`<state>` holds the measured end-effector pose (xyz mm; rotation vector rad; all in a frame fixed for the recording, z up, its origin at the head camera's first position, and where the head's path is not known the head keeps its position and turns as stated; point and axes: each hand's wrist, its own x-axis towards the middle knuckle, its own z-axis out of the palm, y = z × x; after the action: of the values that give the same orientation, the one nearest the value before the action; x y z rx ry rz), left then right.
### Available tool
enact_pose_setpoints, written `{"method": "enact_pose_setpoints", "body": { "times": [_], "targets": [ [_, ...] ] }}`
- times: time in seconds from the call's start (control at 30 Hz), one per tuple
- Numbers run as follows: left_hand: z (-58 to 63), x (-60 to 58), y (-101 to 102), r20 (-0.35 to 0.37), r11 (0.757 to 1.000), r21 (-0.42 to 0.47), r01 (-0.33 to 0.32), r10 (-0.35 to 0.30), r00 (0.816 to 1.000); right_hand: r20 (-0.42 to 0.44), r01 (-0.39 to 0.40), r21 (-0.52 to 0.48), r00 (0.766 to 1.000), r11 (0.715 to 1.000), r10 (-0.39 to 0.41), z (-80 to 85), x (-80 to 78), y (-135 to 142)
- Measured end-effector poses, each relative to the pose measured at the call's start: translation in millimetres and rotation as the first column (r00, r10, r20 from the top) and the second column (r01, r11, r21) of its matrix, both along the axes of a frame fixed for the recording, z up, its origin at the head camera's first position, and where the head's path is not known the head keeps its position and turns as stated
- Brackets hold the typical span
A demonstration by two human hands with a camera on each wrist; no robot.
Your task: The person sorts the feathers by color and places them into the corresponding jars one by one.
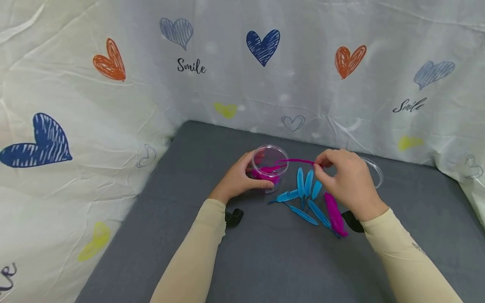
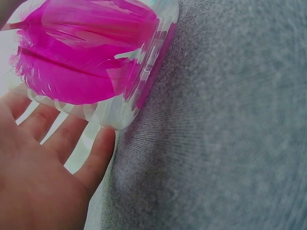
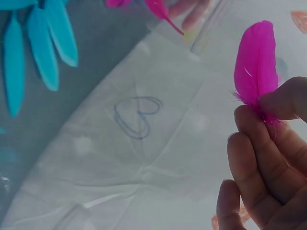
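My left hand grips a clear plastic jar, fingers and thumb around its side. Inside lie several magenta feathers, pressed against the wall in the left wrist view. Between thumb and fingertips, my right hand pinches one magenta feather by its fluffy end. In the head view that feather's far end overlaps the jar's open mouth. Below and between the hands, several blue feathers lie spread on the grey cloth. Another magenta feather rests beside them, under the right wrist.
A clear round lid lies behind the right hand, partly hidden by it. The grey-covered table ends at a white curtain printed with hearts, which stands along the back and left.
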<state>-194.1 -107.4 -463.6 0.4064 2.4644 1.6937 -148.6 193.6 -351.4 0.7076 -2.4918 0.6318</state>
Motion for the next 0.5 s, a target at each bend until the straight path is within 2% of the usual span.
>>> {"method": "enact_pose_setpoints", "body": {
  "times": [0.17,0.5],
  "targets": [
    [-0.1,-0.9,1.1,-0.016,1.0,-0.001,0.003,-0.003,1.0,-0.015,-0.021,0.036,1.0,0.999,0.021,4.3,-14.6,-11.1],
    [-1.3,1.3,0.2,0.004,1.0,-0.013,-0.015,0.015,1.0,-0.072,-0.037,0.112,0.996,0.993,0.045,-0.4,-33.1,-29.9]
  ]
}}
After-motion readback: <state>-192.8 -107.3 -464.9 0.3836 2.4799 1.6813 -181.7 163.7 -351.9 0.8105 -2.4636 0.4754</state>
